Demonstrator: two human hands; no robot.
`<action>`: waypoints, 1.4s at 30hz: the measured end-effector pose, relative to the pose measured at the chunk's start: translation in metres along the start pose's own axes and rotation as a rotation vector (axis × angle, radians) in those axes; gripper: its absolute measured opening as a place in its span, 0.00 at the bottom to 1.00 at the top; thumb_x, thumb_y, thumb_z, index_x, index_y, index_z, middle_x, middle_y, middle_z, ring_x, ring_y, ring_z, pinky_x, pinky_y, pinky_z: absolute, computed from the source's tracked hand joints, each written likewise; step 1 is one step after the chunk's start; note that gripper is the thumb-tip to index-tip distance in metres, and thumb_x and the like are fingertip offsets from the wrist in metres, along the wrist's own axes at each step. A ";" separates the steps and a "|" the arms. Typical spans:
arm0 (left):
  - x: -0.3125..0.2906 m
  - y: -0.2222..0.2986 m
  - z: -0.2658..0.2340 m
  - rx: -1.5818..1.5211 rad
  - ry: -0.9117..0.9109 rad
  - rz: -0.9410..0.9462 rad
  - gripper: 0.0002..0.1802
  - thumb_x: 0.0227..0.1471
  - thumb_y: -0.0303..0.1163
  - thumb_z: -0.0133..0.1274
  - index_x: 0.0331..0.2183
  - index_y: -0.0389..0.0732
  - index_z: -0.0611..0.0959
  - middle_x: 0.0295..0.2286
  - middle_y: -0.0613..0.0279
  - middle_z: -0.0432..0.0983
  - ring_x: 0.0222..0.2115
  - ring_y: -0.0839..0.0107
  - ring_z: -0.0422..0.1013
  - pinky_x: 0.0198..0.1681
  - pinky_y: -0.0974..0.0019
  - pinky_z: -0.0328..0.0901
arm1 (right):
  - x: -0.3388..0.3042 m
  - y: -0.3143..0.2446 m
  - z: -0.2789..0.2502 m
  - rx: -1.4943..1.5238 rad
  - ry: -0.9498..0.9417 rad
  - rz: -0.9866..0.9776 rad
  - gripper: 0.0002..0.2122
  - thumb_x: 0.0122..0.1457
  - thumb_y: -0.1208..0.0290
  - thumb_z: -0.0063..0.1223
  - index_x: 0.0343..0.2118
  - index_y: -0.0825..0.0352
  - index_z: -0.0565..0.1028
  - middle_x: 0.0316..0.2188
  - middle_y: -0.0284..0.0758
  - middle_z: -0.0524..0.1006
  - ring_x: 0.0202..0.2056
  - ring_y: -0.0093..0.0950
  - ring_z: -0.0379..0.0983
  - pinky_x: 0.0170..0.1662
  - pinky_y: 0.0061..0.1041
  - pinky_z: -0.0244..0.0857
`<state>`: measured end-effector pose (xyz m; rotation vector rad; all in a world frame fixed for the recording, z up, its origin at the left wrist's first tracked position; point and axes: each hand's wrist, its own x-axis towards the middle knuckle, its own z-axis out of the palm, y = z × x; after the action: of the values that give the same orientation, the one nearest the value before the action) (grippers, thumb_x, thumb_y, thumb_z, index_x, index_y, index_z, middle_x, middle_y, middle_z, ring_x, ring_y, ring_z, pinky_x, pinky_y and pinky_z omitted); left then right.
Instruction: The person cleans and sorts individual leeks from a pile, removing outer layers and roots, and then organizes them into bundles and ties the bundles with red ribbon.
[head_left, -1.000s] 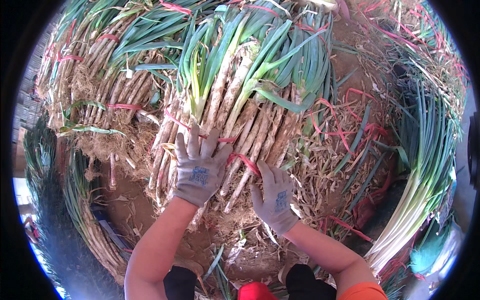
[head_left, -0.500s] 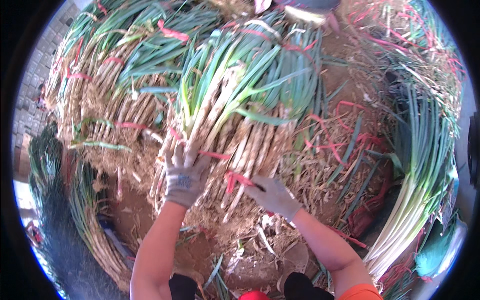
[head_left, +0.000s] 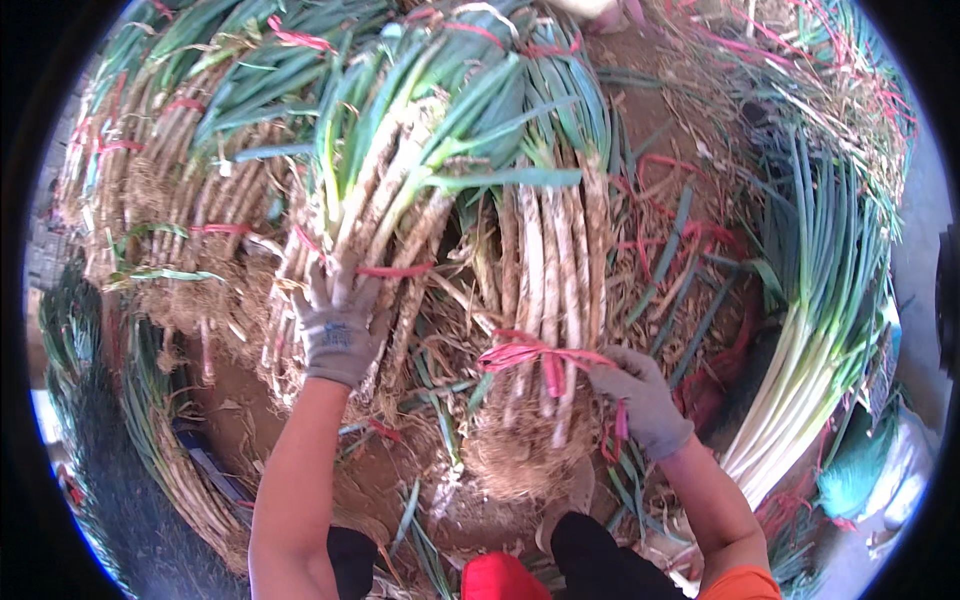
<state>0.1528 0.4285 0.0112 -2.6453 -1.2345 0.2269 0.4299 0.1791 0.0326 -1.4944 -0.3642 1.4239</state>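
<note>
My left hand point(head_left: 340, 330), in a grey work glove, lies with fingers spread on the stalks of a bunch of green onions point(head_left: 395, 225) tied with a red strip. To its right, another bunch of green onions point(head_left: 550, 260) has its hairy roots toward me and its leaves pointing away. Around the lower stalks of that bunch runs a pink-red plastic tie point(head_left: 540, 352). My right hand point(head_left: 645, 400), gloved too, has its fingers closed on the right end of this tie, beside the stalks. The fingertips are partly hidden.
More tied onion bunches point(head_left: 170, 190) are heaped at the left. Clean pale onions point(head_left: 800, 380) lie along the right side. Loose red strips point(head_left: 690, 230) and leaf scraps litter the ground between. Dark green onions point(head_left: 90, 420) stand at the lower left, near a teal bag point(head_left: 848, 488) at the far right.
The right-hand bunch has come apart from the heap, toward me and to the right, with my right hand at its tie. My left hand still rests on the other bunch.
</note>
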 end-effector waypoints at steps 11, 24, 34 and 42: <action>-0.035 0.052 -0.001 -0.271 0.264 -0.016 0.19 0.48 0.37 0.55 0.45 0.53 0.76 0.55 0.60 0.59 0.59 0.55 0.49 0.58 0.43 0.48 | -0.004 0.031 -0.021 -0.142 0.039 -0.046 0.06 0.56 0.70 0.54 0.27 0.67 0.74 0.24 0.20 0.68 0.28 0.12 0.60 0.33 0.16 0.54; -0.091 0.175 -0.046 -1.026 0.215 -0.140 0.14 0.48 0.38 0.59 0.34 0.39 0.77 0.28 0.55 0.75 0.30 0.57 0.71 0.35 0.56 0.64 | 0.002 -0.010 0.026 -0.369 0.101 -0.318 0.07 0.59 0.71 0.52 0.30 0.70 0.75 0.22 0.26 0.71 0.25 0.15 0.65 0.28 0.20 0.58; -0.072 0.159 -0.046 -1.607 -0.353 -0.278 0.11 0.51 0.37 0.53 0.28 0.37 0.78 0.23 0.61 0.72 0.24 0.68 0.68 0.31 0.65 0.63 | 0.019 -0.011 0.028 0.107 0.041 -0.217 0.09 0.62 0.67 0.50 0.36 0.68 0.75 0.29 0.27 0.75 0.30 0.16 0.68 0.35 0.16 0.62; -0.136 0.122 -0.085 -2.378 -0.761 -0.454 0.07 0.50 0.28 0.50 0.26 0.34 0.79 0.23 0.64 0.72 0.26 0.77 0.67 0.30 0.70 0.60 | -0.003 0.008 0.006 -0.286 0.172 -0.370 0.09 0.57 0.72 0.53 0.41 0.67 0.74 0.38 0.33 0.75 0.41 0.26 0.71 0.46 0.24 0.63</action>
<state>0.1760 0.2364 0.0686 -2.9789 -4.1854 -1.2535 0.4209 0.1762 0.0292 -1.6610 -0.7195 0.9721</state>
